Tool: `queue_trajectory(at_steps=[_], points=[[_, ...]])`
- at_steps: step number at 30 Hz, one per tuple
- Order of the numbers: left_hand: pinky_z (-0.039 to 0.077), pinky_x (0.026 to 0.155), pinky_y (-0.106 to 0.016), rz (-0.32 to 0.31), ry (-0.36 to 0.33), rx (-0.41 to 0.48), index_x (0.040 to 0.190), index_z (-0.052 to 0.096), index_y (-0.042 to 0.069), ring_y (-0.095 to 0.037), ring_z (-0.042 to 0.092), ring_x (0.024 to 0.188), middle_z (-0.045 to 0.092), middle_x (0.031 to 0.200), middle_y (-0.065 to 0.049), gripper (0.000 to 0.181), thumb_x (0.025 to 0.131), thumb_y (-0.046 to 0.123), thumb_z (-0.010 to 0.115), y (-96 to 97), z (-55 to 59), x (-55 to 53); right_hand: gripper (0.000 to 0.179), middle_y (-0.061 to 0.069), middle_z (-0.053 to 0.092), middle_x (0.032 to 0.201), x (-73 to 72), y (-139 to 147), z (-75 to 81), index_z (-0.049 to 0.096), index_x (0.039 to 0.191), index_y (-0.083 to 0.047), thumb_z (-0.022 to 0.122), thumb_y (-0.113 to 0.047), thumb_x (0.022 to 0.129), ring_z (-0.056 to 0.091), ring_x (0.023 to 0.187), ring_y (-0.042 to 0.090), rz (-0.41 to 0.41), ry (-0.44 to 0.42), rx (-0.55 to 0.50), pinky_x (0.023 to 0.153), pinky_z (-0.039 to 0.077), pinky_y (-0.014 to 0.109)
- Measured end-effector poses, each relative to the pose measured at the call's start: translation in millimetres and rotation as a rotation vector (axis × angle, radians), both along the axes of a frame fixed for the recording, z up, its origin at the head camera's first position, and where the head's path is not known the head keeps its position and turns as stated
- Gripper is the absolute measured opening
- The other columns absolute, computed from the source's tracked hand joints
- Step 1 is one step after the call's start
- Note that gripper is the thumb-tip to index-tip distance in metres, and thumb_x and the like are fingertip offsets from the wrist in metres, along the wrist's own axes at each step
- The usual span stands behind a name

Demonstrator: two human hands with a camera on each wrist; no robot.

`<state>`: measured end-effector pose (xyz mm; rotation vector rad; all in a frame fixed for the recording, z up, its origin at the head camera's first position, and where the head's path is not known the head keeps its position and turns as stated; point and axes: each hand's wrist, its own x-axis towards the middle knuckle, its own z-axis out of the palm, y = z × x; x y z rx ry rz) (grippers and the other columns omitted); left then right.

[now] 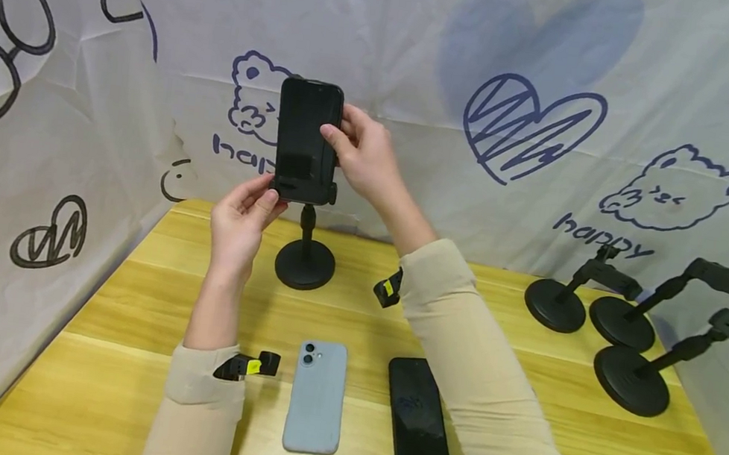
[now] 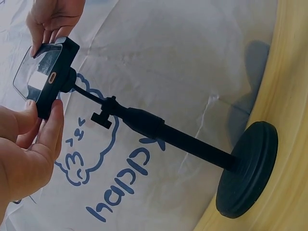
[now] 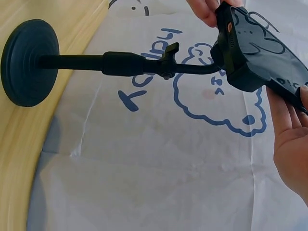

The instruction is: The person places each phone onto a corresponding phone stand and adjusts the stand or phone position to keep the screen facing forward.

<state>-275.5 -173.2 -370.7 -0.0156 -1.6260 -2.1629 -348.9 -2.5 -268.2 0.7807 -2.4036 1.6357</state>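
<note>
A black smartphone (image 1: 307,138) stands upright, screen toward me, in the black clamp of a phone stand (image 1: 305,262) with a round base. My left hand (image 1: 240,221) pinches the phone's lower left corner at the clamp, thumb in front and fingers behind. Higher up, my right hand (image 1: 368,151) grips the phone's right edge, its thumb over the screen side. In the right wrist view the clamp (image 3: 240,72) sits around the phone's lower end, and the stand's pole (image 3: 122,64) runs down to the base.
On the wooden table (image 1: 121,350) lie a pale blue phone (image 1: 315,402), camera side up, and a dark phone (image 1: 417,414) by my right sleeve. Several more black stands (image 1: 630,382) are grouped at the right. A white sheet (image 1: 386,35) with drawings hangs behind the table.
</note>
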Motion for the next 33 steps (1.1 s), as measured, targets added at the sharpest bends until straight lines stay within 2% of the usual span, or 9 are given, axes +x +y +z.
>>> queue_trajectory(at_steps=[3,10,27,33], points=[[0.057,0.094,-0.029,0.009,0.005,0.004,0.138,0.062,-0.008,-0.015,0.071,0.099,0.066,0.111,-0.005,0.037,0.102,0.001,0.062,0.6,-0.5,0.5,0.051,0.013,0.067,0.138,-0.3,0.3,-0.6,0.048,0.155,-0.007,0.059,-0.021,0.107,0.070,0.114,0.021,0.010,0.000,0.008,0.085,0.061,0.029],[0.057,0.096,-0.029,0.021,-0.016,-0.008,0.138,0.063,-0.006,-0.016,0.070,0.101,0.066,0.112,-0.005,0.038,0.101,0.002,0.064,2.8,-0.5,2.4,0.049,0.015,0.069,0.134,0.4,0.9,-3.0,0.051,0.152,-0.003,0.061,-0.019,0.106,0.071,0.113,0.023,0.011,0.068,0.075,0.090,0.060,0.031],[0.057,0.096,-0.029,0.035,-0.023,0.014,0.136,0.064,-0.005,-0.018,0.070,0.106,0.067,0.114,-0.007,0.036,0.101,0.003,0.064,3.1,1.9,3.7,0.049,0.015,0.068,0.135,-0.1,2.7,-6.2,0.049,0.153,-0.003,0.060,-0.017,0.107,0.070,0.115,0.023,0.069,-0.003,0.013,0.086,0.062,0.032],[0.056,0.097,-0.029,0.037,-0.049,0.025,0.135,0.067,-0.001,-0.021,0.068,0.110,0.066,0.118,-0.009,0.035,0.100,0.004,0.065,4.3,3.9,3.3,0.047,0.015,0.068,0.134,0.3,4.0,-7.6,0.050,0.151,-0.002,0.060,-0.016,0.107,0.071,0.113,0.024,0.074,-0.002,0.011,0.084,0.062,0.032]])
